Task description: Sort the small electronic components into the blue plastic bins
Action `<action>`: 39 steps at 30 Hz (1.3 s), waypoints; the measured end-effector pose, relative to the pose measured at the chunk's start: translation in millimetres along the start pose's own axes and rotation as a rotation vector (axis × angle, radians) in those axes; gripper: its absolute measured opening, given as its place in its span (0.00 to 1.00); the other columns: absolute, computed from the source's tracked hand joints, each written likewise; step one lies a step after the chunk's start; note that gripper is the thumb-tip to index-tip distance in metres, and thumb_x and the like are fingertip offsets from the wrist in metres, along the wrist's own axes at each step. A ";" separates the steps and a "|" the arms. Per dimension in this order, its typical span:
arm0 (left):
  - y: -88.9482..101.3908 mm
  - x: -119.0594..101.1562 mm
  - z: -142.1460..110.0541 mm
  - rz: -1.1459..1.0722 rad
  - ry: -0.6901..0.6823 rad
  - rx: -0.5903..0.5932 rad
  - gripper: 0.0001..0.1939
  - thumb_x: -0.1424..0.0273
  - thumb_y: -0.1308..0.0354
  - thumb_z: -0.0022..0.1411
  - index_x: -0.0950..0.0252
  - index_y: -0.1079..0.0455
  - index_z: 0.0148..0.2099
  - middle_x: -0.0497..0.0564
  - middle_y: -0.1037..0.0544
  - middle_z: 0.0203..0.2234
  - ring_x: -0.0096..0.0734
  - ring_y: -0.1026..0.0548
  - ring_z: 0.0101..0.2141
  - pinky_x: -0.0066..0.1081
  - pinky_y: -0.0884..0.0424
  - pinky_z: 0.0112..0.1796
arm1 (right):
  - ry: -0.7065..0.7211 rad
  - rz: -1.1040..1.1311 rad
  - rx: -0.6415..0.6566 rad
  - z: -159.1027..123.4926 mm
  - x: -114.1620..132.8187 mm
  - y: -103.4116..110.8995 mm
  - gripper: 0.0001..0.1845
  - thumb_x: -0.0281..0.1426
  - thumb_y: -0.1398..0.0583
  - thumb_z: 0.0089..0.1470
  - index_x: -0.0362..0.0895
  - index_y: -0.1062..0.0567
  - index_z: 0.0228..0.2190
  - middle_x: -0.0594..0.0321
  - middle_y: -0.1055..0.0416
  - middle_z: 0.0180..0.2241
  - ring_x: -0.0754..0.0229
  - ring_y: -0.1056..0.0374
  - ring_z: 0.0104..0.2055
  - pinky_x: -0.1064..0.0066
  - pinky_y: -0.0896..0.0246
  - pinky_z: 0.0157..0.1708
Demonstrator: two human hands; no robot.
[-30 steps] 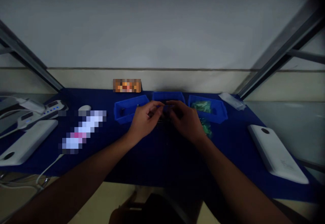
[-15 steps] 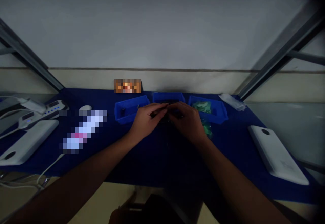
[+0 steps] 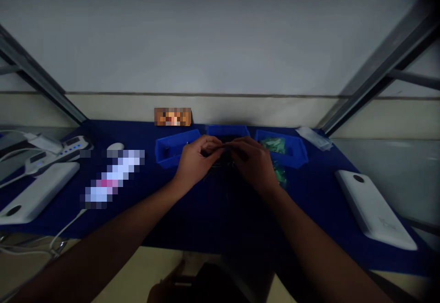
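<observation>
The fingertips of the left hand (image 3: 198, 157) and right hand (image 3: 252, 160) meet, thumbs and forefingers drawn narrow; whether they pinch a small piece is too dark to tell. Thin strands (image 3: 217, 164) show just below the fingertips, on the near side, between the two hands; whether the fingers touch them cannot be told. Beyond the fingers is the middle bin (image 3: 228, 130), partly hidden. The left bin (image 3: 168, 160) lies just beside the left hand, and the right bin (image 3: 299, 157), holding green packets (image 3: 274, 145), beside the right. Another green packet (image 3: 281, 175) rests near the right wrist, on the blue table (image 3: 206, 223).
</observation>
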State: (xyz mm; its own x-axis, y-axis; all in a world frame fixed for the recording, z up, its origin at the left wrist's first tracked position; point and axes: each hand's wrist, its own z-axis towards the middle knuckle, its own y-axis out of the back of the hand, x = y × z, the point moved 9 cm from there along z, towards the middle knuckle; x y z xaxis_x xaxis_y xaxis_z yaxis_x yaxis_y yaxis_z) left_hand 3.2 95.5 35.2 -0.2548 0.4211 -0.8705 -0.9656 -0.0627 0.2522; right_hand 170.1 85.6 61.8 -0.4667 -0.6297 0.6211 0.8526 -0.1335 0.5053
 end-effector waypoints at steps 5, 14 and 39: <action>3.0 -3.2 -1.5 0.029 -0.021 -0.028 0.13 0.62 0.32 0.66 0.61 0.24 0.50 0.53 0.15 0.41 0.37 0.16 0.43 0.37 0.22 0.48 | -0.033 -0.031 -0.004 -1.0 -7.2 -1.1 0.09 0.28 0.37 0.63 0.49 0.17 0.43 0.59 0.20 0.43 0.54 0.23 0.44 0.64 0.29 0.46; 0.0 -12.0 -0.5 0.091 -0.061 0.033 0.13 0.61 0.35 0.70 0.57 0.20 0.54 0.52 0.17 0.51 0.37 0.18 0.48 0.34 0.23 0.45 | -0.078 0.050 0.058 1.5 -8.0 -8.0 0.07 0.32 0.37 0.65 0.48 0.17 0.40 0.60 0.19 0.40 0.55 0.24 0.41 0.64 0.30 0.44; -3.9 -4.9 -2.6 0.123 -0.001 0.092 0.13 0.62 0.39 0.72 0.59 0.23 0.55 0.51 0.15 0.45 0.36 0.17 0.44 0.34 0.22 0.45 | -0.358 0.106 0.022 -1.7 -30.7 -2.1 0.13 0.40 0.39 0.65 0.47 0.16 0.39 0.62 0.17 0.36 0.54 0.22 0.38 0.66 0.34 0.39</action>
State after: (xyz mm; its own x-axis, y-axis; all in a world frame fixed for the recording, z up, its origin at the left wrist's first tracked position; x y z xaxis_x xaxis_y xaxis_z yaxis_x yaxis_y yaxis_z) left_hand 8.1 91.3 37.4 -0.3710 0.4162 -0.8302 -0.9182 -0.0310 0.3948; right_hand 183.1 103.9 40.6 -0.4317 -0.3306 0.8392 0.8973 -0.0628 0.4369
